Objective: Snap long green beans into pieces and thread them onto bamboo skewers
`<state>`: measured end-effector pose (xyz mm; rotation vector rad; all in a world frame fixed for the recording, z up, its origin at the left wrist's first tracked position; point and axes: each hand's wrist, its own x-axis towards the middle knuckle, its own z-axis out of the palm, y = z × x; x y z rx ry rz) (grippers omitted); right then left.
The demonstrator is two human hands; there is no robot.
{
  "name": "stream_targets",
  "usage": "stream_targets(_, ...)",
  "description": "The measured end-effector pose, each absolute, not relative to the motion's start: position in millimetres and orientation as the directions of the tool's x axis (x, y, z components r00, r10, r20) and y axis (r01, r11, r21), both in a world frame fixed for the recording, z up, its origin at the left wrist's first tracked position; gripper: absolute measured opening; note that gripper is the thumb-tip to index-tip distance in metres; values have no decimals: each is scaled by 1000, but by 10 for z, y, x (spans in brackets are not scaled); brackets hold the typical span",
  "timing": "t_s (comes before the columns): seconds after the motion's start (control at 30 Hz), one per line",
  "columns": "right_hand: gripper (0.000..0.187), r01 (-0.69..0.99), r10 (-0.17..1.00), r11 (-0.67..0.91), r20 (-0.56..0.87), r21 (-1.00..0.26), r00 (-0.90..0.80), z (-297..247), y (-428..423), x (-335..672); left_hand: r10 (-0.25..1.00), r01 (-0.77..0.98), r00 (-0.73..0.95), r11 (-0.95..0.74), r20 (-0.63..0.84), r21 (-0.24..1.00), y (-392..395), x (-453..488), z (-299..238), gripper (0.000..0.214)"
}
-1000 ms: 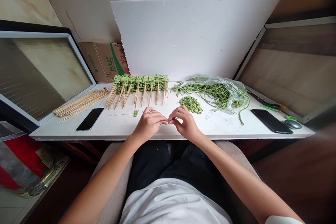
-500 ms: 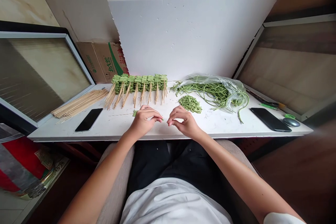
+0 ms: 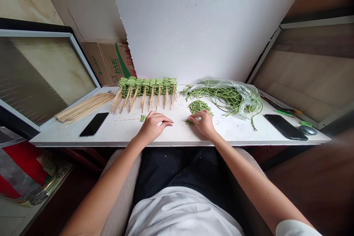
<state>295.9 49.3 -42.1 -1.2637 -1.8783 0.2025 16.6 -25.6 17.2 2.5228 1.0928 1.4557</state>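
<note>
1. Head view, far left: bare sticks [image 3: 85, 107] in a loose fan on the table [image 3: 116, 138], nothing threaded on them; left phone [image 3: 94, 124] just in front.
2. Stacked bean skewers [image 3: 148, 86] next, in a row, stick ends towards me. I'd count these as done; too packed to number.
3. Lone stick [image 3: 125, 120] lies flat, short bean pieces [image 3: 143, 118] at its tip by my hand. Looks part-filled, so I judge this one in progress.
4. My left hand [image 3: 151, 126]: thumb and fingertips pinched on a small bean bit [image 3: 172, 122], just over the table.
5. My right hand [image 3: 204, 123]: apart from the left, fingers down at the near edge of the cut bean pile [image 3: 198, 106]. Green shows under the fingertips; can't tell if gripped.
6. That pile is unthreaded, so plenty left, I'd say.
7. Behind, right: long beans [image 3: 224, 96], uncut, partly inside a clear bag [image 3: 249, 94]. Also left.
8. Far right: right phone [image 3: 286, 127], mouse [image 3: 308, 130].
</note>
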Motion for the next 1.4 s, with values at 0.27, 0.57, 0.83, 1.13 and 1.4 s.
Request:
stream_targets(0.27,64,664,873,424,473,-616,-119,-350,479,2952,625,583,351,-729,698,360,-256,202,106,4)
stream_targets(0.57,49,388,816,568,435,-725,-381,44,140,2757,691,592,306,-677,655,437,-305,235,85,28)
stream_targets(0.83,33,293,734,663,522,-689,-435,128,-93,2577,650,617,325,-696,687,367,-323,260,97,37)
stream_targets(1.13,29,330,736,673,558,-662,-383,117,-18,2659,559,646,298,-715,774,267,-259,249,44,8)
stream_targets(1.4,14,293,539,842,713,-453,-448,158,-90,2598,560,634,319,-726,765,268,-315,305,70,12)
